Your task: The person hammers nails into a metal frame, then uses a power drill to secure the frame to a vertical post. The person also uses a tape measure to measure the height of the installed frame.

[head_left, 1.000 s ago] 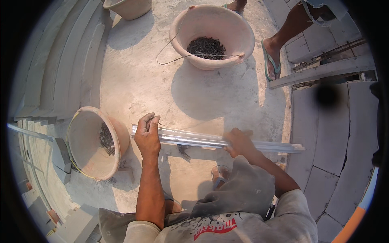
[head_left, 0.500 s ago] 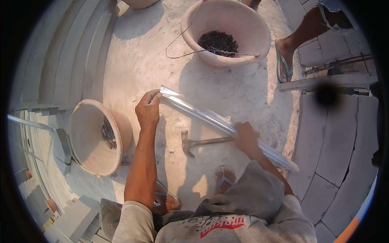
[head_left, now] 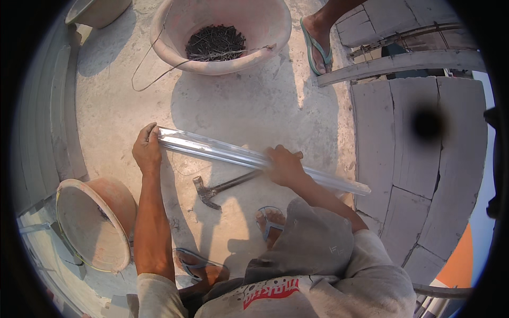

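1. Head view, left hand (head_left: 147,148): it pinches the near end of the long metal strip (head_left: 212,149), thumb and fingers closed on the rim. A pinch there should steer the angle well; thin metal may have sharp edges, so fingertips are best laid flat, not slid along it.
2. Right hand (head_left: 283,166): well apart from the left, it is wrapped round the handle of the hammer (head_left: 229,184), against the strip. Blur hides whether its fingers also close on the metal. A firm hold on both would stop the strip rolling.
3. The strip runs from the left hand, past the right, and out beyond it to the right. That loose end likely sways; small, level turns of both wrists should suit it.
4. The hammer's head hangs between the hands, on the body side of the strip. Tilting it away from the metal should avoid dents.
5. Beyond the hands stands a bucket (head_left: 225,67) of nails (head_left: 216,43); swinging wide could knock it.
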